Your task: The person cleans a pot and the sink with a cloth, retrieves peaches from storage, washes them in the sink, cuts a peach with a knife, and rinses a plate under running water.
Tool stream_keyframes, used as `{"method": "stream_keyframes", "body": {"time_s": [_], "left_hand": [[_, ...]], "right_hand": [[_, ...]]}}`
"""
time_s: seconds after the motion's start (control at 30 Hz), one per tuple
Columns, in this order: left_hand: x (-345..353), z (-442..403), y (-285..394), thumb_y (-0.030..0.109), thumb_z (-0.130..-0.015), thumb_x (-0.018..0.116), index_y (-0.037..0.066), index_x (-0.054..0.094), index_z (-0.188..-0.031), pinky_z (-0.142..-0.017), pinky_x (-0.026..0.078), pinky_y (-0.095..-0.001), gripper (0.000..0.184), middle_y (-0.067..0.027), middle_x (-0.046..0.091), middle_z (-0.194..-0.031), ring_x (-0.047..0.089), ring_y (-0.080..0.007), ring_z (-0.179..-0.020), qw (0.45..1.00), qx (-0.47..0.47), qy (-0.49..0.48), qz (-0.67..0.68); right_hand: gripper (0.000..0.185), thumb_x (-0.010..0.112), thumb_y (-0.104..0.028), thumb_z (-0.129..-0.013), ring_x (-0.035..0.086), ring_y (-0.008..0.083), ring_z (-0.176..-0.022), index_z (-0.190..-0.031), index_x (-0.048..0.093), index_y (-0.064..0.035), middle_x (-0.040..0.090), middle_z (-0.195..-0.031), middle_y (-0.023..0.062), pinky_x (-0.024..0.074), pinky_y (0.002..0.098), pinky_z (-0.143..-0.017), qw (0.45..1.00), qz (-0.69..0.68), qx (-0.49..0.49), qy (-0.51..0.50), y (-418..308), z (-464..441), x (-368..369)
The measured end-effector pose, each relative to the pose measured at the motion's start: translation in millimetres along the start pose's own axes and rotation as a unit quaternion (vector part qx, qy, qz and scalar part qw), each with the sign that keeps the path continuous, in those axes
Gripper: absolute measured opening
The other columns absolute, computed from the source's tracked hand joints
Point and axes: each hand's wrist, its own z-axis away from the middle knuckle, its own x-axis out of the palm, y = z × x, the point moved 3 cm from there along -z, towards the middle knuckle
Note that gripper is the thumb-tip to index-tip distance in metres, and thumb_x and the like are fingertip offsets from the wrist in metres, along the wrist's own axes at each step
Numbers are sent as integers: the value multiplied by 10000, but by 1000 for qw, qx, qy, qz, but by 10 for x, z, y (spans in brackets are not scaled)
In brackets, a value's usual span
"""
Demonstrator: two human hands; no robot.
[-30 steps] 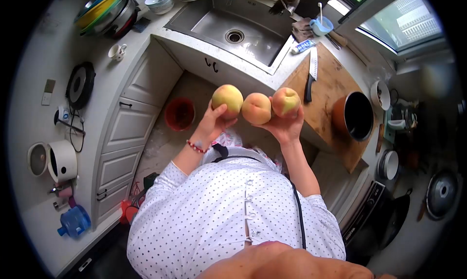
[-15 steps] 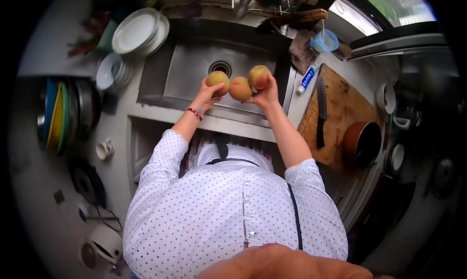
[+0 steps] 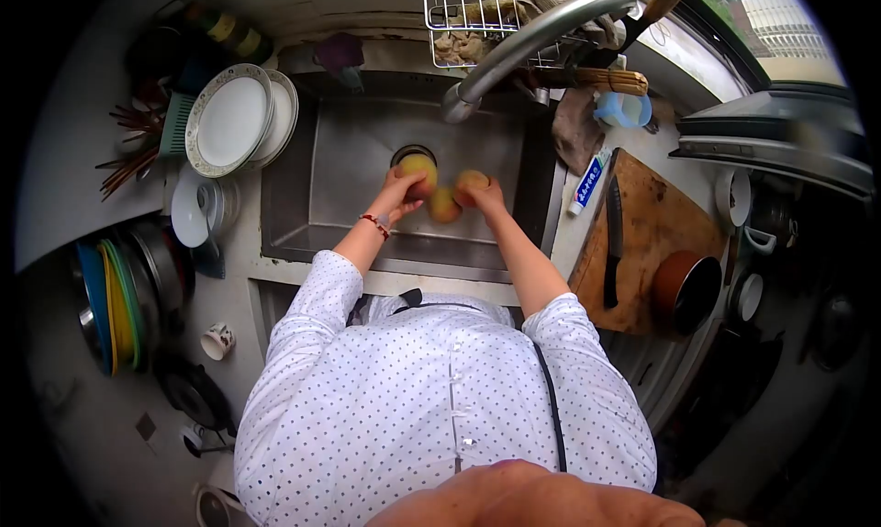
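Both hands are over the steel sink (image 3: 358, 160). My left hand (image 3: 396, 196), with a red bracelet at its wrist, is closed round a yellow-red peach (image 3: 418, 173) near the drain. My right hand (image 3: 483, 196) has its fingers on another peach (image 3: 471, 180). Between them, a little lower, is a third peach (image 3: 444, 206), somewhat blurred; whether a finger touches it is hard to tell. Above the sink curves a grey faucet (image 3: 541, 31).
Right of the sink are a toothpaste tube (image 3: 588, 185), a wooden cutting board (image 3: 656, 215) with a black-handled knife (image 3: 613, 242), and a brown pot (image 3: 674, 288). Plates (image 3: 229, 118), bowls (image 3: 190, 206) and a small cup (image 3: 217, 341) stand left. A wire rack (image 3: 459, 17) sits behind.
The view has turned and moved up to the sink. Both hands with the peaches have gone from in front of the counter to inside the sink area, and the peaches have come lower.
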Motion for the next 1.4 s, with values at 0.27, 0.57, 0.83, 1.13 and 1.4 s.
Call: {"method": "stream_keyframes", "body": {"time_s": [0.27,0.57,0.83,1.13,1.4], "left_hand": [[180,248,240,273,-738,629,154,411,-1099,-579,451,-264,438,-63,515,-966,529,-173,-825,985,4,-64,161],[338,326,321,309,-736,629,105,476,-1037,-553,458,-263,394,-82,544,-928,544,-201,-793,959,-26,-143,242],[413,363,396,320,-722,642,77,463,-1045,-552,467,-266,442,-112,541,-907,548,-218,-750,944,-19,-163,286],[431,358,412,323,-723,638,100,504,-965,-573,450,-278,355,-76,545,-889,548,-199,-738,945,-19,-145,292],[265,-178,221,415,-764,561,90,501,-985,-634,472,-325,397,-74,550,-928,565,-176,-759,978,130,-105,128]], "right_hand": [[568,663,-259,-663,454,336,-1017,-1127,448,-12,499,-1053,174,374,376,-864,900,343,-187,191,-687,155,-191],[364,627,-167,-697,377,292,-1040,-1011,487,-48,473,-1046,115,305,388,-884,779,258,-434,372,-1968,366,-547],[319,629,-157,-698,405,301,-1010,-973,506,-52,514,-983,109,305,390,-890,767,274,-478,330,-1909,140,-663],[263,617,-143,-707,433,318,-995,-925,511,-41,502,-986,143,316,398,-887,781,228,-493,309,-1870,305,-592],[334,546,-266,-754,520,228,-873,-1005,528,-45,548,-940,97,410,359,-789,964,-113,-235,-44,-1315,427,537]]}}
